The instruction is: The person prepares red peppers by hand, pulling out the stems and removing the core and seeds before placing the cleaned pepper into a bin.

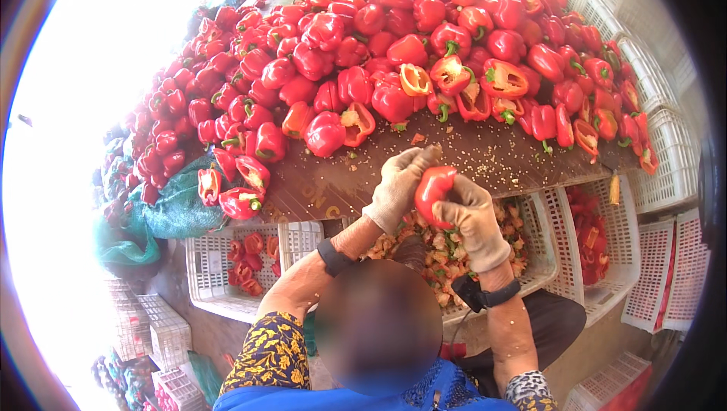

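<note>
My right hand (475, 223), in a pale soiled glove, grips a red bell pepper (435, 196) above the table's front edge. Just left of the pepper is my gloved left hand (403, 184), its fingers closed and their tips dark beside the pepper's upper end. What those fingers hold, if anything, is hidden. Beneath both hands stands a white crate (539, 240) with pale pepper cores and green stems in it. A large heap of red bell peppers (326, 62) covers most of the brown table (333, 184); several cut-open ones lie along its near side.
Seeds are scattered over the table near my hands. A tool with a yellowish handle (614, 190) sits at the table's right edge. White crates with red pepper pieces stand at the left (204, 278) and right (625, 259). Green netting (178, 210) hangs at the left corner.
</note>
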